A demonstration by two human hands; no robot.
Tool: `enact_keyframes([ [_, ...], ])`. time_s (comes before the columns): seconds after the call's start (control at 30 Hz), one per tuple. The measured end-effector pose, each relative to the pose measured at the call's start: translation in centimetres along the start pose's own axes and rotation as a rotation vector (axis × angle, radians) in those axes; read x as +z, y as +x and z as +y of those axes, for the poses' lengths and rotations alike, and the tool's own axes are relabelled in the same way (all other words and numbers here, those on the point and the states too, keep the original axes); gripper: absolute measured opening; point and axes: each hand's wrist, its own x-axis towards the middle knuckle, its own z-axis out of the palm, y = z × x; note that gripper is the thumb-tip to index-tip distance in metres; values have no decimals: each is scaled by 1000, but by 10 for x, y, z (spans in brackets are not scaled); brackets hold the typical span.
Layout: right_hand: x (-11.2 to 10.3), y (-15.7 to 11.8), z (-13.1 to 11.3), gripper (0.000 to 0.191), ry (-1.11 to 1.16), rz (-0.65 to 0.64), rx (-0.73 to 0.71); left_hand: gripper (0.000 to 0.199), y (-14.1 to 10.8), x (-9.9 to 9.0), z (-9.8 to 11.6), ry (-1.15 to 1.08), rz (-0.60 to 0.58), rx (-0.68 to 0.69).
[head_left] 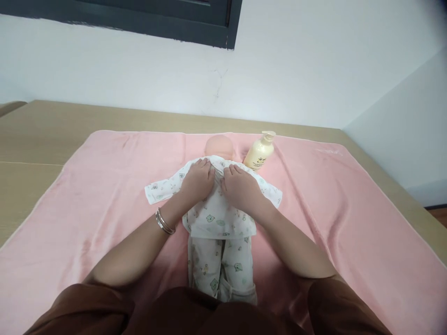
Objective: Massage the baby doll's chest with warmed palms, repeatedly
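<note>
A baby doll lies on its length before me, its smooth bald head (219, 146) pointing toward the wall. It wears a white printed shirt (220, 216) with the sleeves spread to both sides, and matching trousers (238, 263). On the upper chest, just below the collar, my left hand (198, 179) has bent fingers closed on the shirt cloth. My right hand (240, 184) mirrors it on the other side of the neckline, fingertips curled into the fabric. Between the two hands runs a small fold of cloth. The doll's arms and my fingertips are partly hidden.
A cream pump bottle (260, 151) leans at the right of the doll's head. Under everything is a wrinkled pink blanket (115, 186) on a wooden table (87, 114). A white wall (157, 74) rises behind, with a dark frame (195, 28) above.
</note>
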Motion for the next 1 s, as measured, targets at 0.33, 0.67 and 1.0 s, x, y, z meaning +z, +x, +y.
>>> enact_keyframes([
  [0.33,14,24,22,55,152,3,34,37,-14,-5,16,-2,70,62],
  [0.67,29,20,17,59,189,118,71,44,-3,13,1,-12,152,27],
  [1.0,28,23,19,64,262,92,111,52,-4,19,0,-34,170,16],
])
